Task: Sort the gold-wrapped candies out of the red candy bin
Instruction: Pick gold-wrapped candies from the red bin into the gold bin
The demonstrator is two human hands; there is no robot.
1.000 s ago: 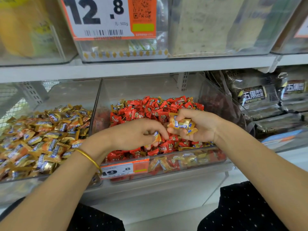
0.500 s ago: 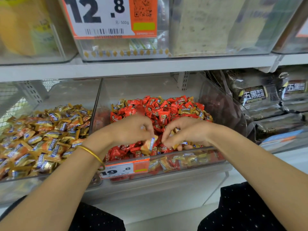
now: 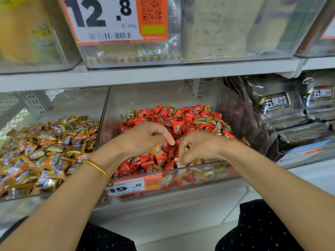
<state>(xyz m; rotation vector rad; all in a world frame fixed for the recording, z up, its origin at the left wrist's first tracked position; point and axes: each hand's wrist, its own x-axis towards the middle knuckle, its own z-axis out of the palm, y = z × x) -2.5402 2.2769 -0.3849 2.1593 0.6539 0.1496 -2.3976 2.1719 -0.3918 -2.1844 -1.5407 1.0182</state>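
Note:
The clear red candy bin in the middle holds a heap of red-wrapped candies with gold-wrapped candies mixed in, mostly along the right side. Both hands are low over the front of the heap, close together. My left hand, a gold bangle on its wrist, pinches one gold-wrapped candy under its fingers. My right hand has its fingers curled down around gold-wrapped candies, mostly hidden beneath the palm.
To the left, a clear bin is full of gold-wrapped candies. Dark packaged goods lie to the right. A shelf with more bins and a 12.8 price tag hangs overhead. A 19.8 tag is on the red bin's front.
My right hand turned palm down and dropped onto the front of the heap, hiding its bunch of gold candies. My left hand shifted slightly back and right, still pinching a gold candy.

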